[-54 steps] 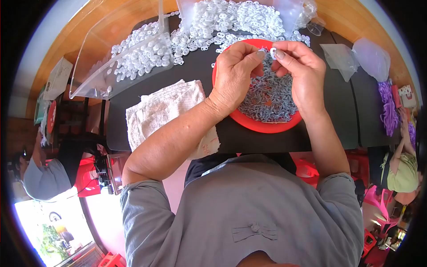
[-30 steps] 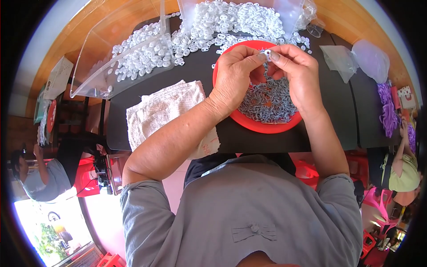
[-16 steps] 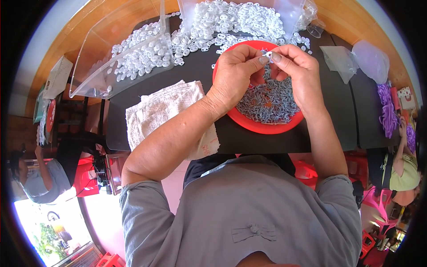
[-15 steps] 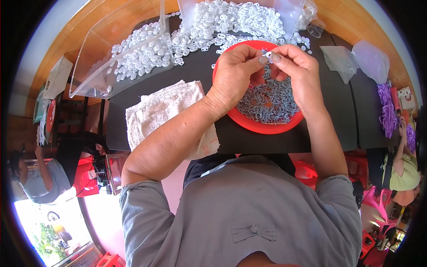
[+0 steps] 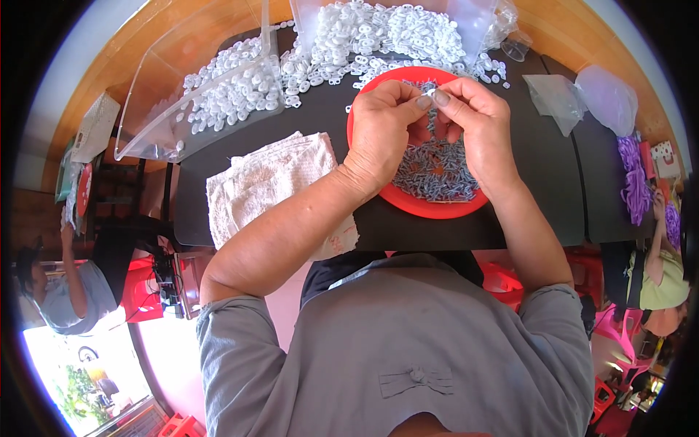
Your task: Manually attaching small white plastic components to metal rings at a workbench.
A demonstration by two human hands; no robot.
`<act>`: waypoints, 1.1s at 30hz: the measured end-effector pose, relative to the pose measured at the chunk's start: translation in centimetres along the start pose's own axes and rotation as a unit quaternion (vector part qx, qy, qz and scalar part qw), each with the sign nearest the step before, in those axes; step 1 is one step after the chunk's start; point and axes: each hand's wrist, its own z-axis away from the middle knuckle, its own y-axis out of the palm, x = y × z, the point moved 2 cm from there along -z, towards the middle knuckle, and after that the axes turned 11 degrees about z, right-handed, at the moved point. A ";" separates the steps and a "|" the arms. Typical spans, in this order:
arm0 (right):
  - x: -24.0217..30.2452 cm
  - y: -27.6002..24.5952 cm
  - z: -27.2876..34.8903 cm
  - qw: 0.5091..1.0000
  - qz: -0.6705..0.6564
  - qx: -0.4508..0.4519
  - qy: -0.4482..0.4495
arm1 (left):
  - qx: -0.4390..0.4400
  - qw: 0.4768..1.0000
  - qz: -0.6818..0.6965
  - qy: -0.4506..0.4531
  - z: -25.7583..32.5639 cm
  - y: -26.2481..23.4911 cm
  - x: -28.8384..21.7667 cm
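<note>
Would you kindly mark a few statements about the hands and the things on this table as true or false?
1. Both hands, left hand and right hand, meet over the red plate. True.
2. The red plate holds purple ribbons. False: it holds small grey metal pieces.
3. A folded pale cloth lies left of the plate. True.
4. The white plastic pieces lie nearer the person than the plate. False: they lie beyond it, at the far side of the table.
5. The fingertips pinch a small pale piece. True.
</note>
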 end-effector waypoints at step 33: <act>-8.4 -13.1 -1.1 0.679 0.698 -0.082 -0.212 | 0.063 0.993 -0.101 -0.016 -0.6 -0.4 -0.6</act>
